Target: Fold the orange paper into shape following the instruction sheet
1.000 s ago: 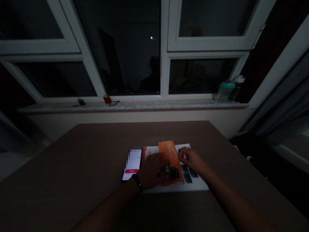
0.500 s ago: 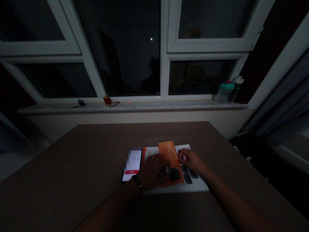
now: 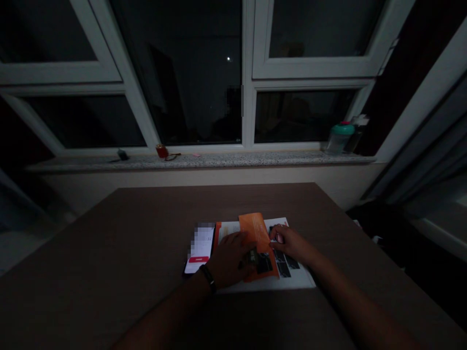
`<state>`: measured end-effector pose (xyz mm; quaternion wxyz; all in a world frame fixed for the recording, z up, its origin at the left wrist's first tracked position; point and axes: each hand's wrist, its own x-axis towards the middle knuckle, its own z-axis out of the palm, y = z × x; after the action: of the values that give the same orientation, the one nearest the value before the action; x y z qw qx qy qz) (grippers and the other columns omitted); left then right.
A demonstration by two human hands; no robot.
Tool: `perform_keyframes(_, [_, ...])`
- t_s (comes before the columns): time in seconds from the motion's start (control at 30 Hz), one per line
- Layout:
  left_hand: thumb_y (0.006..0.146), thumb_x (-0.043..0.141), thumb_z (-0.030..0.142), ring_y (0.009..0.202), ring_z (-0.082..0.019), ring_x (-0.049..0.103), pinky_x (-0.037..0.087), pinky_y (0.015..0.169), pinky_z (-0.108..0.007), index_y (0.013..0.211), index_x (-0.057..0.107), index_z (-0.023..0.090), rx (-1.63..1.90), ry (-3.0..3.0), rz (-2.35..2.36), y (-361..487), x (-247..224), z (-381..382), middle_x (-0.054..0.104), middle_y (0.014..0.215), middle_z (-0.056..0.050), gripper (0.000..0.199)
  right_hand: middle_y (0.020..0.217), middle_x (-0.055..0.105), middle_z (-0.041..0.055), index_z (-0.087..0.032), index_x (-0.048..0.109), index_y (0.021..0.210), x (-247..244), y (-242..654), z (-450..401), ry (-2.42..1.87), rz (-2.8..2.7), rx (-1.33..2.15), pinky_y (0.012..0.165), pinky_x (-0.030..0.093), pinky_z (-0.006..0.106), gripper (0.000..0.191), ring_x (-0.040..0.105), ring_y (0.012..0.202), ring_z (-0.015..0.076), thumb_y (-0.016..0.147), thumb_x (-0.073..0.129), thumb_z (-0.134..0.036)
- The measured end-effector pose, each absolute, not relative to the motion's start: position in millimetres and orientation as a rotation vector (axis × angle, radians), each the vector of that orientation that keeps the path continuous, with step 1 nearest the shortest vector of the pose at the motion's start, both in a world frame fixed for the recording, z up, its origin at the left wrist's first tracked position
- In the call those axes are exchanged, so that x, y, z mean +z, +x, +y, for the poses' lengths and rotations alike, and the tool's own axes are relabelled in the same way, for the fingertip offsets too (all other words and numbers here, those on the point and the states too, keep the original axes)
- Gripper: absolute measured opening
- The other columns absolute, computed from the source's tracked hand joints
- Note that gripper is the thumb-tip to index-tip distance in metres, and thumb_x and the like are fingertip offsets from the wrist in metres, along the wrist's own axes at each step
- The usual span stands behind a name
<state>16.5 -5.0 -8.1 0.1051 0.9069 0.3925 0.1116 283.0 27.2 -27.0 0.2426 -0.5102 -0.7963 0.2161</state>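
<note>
My left hand (image 3: 233, 258) lies flat with its fingers stretched out over an orange printed sheet (image 3: 254, 226) and the pages under it. The sheet is a narrow upright strip with a dark picture low down, lying on a white printed booklet (image 3: 297, 282) with dark photos. At the sheet's right edge, my right hand (image 3: 290, 243) is closed, fingers curled. Something small and pinkish (image 3: 279, 237) shows between its fingers, too dim to name. Left of the booklet, close to my left hand, a phone (image 3: 199, 250) lies with its screen lit.
The brown table (image 3: 146, 233) reaches to the wall below a window. On the stone sill (image 3: 226, 159) stand a small red jar (image 3: 161, 151), a small dark object (image 3: 122, 154) and a bottle with a teal lid (image 3: 341, 138). A curtain (image 3: 416, 141) hangs at right. The room is dim.
My right hand has shifted very slightly to the right by the orange sheet's edge. My left hand, the sheet, the booklet and the phone stay in place.
</note>
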Motion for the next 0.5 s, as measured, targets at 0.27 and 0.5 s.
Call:
perform_keyframes(0.27, [0.084, 0.067, 0.047, 0.138, -0.034, 0.033, 0.028, 0.112, -0.053, 0.141, 0.047, 0.030, 0.323, 2.674, 1.167, 17, -6, -6, 0.038, 0.151, -0.010, 0.062, 0.079, 0.058, -0.0004, -0.019, 0.060, 0.083, -21, 280, 23, -1.369, -2.203, 0.616, 0.066, 0.040, 0.025, 0.009, 0.055, 0.073, 0.0150, 0.078, 0.066, -0.017])
perform_keyframes(0.5, [0.085, 0.065, 0.049, 0.138, -0.034, 0.033, 0.028, 0.112, -0.054, 0.142, 0.044, 0.032, 0.342, 2.693, 1.150, 16, -10, -5, 0.036, 0.152, -0.008, 0.063, 0.082, 0.060, 0.0005, -0.020, 0.062, 0.085, -16, 285, 20, -1.306, -2.273, 0.687, 0.068, 0.041, 0.025, 0.009, 0.056, 0.075, 0.0152, 0.077, 0.066, -0.015])
